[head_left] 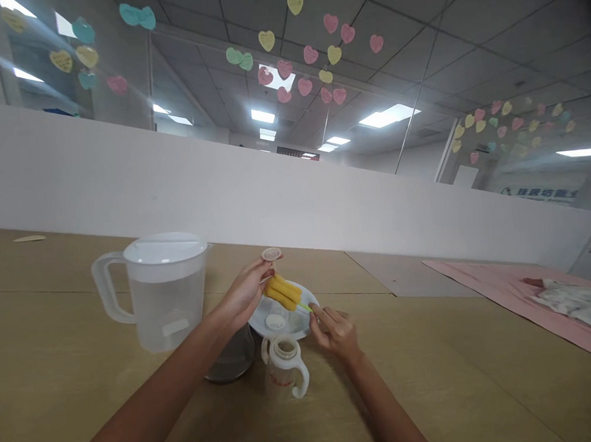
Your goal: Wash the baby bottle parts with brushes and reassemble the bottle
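My left hand (247, 290) is closed on a small see-through piece with a round rim (271, 254), which looks like a baby bottle nipple held rim up. Closed around a thin green handle (305, 307), my right hand (336, 330) holds a yellow sponge brush (282, 292). The sponge head lies close by my left fingers; whether it touches the piece I cannot tell. Under both hands stands a white bowl (307, 299) with a white ring-shaped part (275, 322) in it. Nearer to me, a two-handled baby bottle (282, 375) stands upright without a lid.
A large lidded plastic pitcher (167, 295) with liquid stands at left. Partly behind my left forearm sits a dark round container (232, 358). A pink cloth (505, 298) with a white patterned fabric (578, 304) lies at right. A low white wall (223, 192) backs the table.
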`<state>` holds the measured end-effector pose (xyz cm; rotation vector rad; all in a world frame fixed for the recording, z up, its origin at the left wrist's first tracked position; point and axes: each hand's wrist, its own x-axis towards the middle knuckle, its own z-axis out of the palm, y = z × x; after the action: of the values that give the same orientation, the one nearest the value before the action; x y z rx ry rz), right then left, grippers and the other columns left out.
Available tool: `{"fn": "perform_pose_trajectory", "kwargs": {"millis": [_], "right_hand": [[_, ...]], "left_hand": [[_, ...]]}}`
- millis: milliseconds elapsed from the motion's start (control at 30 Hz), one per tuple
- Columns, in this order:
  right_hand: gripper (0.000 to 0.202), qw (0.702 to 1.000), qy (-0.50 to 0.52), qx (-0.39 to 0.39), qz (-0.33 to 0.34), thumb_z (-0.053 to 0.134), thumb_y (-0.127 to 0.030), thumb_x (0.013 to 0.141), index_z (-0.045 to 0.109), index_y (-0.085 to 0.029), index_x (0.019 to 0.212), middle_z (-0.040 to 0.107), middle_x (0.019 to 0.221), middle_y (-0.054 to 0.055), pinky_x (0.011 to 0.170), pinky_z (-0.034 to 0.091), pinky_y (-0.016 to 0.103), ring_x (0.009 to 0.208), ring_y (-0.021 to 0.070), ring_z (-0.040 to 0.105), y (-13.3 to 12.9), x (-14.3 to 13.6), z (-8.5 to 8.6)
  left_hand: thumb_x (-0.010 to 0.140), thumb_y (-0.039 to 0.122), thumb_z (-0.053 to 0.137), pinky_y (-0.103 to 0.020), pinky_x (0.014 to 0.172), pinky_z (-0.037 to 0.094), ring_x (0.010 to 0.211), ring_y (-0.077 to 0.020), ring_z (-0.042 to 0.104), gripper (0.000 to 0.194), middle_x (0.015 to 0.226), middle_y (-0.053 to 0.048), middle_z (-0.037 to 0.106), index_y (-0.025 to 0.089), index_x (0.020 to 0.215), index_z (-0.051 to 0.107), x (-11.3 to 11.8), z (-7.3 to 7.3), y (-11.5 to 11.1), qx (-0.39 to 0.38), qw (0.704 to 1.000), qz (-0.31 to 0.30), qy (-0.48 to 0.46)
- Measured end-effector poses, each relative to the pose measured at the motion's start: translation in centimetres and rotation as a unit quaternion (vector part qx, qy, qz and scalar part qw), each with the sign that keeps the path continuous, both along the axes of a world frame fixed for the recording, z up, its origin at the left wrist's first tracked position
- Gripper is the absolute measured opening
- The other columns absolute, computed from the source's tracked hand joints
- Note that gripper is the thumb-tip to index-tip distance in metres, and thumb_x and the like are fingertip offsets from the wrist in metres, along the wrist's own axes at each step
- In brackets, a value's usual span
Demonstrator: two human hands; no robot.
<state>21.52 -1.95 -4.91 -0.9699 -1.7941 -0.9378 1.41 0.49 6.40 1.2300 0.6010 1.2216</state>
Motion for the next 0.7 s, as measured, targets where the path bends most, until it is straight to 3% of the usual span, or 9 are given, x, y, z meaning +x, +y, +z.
{"fn": "perform_pose_trajectory", "kwargs": {"millis": [133,300,433,533,600,700], "right_hand": [[0.018,0.999,-0.024,0.014,0.019,0.05,-0.017,0.08,0.062,-0.014,0.093,0.054,0.052,-0.002,0.048,0.035,0.021,0.046,0.0081,0.048,-0.2,0.4,0.1],[0.021,0.998,0.036,0.043,0.03,0.051,-0.012,0.079,0.06,-0.014,0.097,0.055,0.054,-0.001,0.048,0.036,0.022,0.044,0.0075,0.046,-0.7,0.3,0.4],[0.018,0.997,0.026,-0.015,0.067,0.048,-0.014,0.081,0.06,-0.013,0.094,0.057,0.057,0.0,0.048,0.037,0.021,0.046,0.0076,0.049,-0.8,-0.2,0.5],[0.015,0.996,0.004,-0.053,0.078,0.048,-0.015,0.08,0.061,-0.013,0.088,0.056,0.055,0.0,0.047,0.036,0.02,0.046,0.0078,0.049,-0.8,0.2,0.4],[0.014,0.996,0.006,-0.054,0.072,0.048,-0.016,0.08,0.061,-0.013,0.085,0.054,0.054,-0.001,0.047,0.036,0.02,0.046,0.0077,0.048,-0.8,1.0,0.5],[0.015,0.997,0.038,-0.042,0.053,0.046,-0.014,0.079,0.06,-0.014,0.084,0.051,0.052,-0.002,0.047,0.035,0.019,0.044,0.0073,0.046,-0.8,2.3,0.7]], "left_hand": [[0.073,0.03,0.056,-0.025,0.088,0.038,0.095,-0.0145,0.052,0.026,0.098,-0.006,0.06,0.015,0.095,0.063,-0.8,0.6,0.0,0.022,1.0,0.008,-0.019],[0.075,0.035,0.054,-0.029,0.082,0.04,0.089,-0.0168,0.055,0.03,0.091,-0.004,0.062,0.016,0.097,0.062,-1.2,0.9,-0.9,0.035,0.995,-0.015,0.088],[0.077,0.042,0.052,-0.03,0.082,0.04,0.093,-0.0189,0.055,0.036,0.096,-0.006,0.063,0.014,0.096,0.061,-1.2,1.2,-1.6,0.082,0.988,-0.024,0.128],[0.082,0.043,0.043,-0.03,0.081,0.042,0.093,-0.0189,0.056,0.037,0.095,-0.008,0.064,0.013,0.097,0.06,-1.9,1.6,-1.4,0.163,0.972,0.032,0.169],[0.086,0.04,0.037,-0.029,0.079,0.042,0.088,-0.0187,0.058,0.035,0.092,-0.007,0.065,0.015,0.092,0.061,-2.7,1.8,-0.9,0.259,0.92,0.117,0.271],[0.088,0.034,0.034,-0.028,0.074,0.041,0.084,-0.0198,0.058,0.034,0.091,-0.008,0.066,0.016,0.091,0.063,-4.0,1.9,0.0,0.348,0.775,0.227,0.477]]}}
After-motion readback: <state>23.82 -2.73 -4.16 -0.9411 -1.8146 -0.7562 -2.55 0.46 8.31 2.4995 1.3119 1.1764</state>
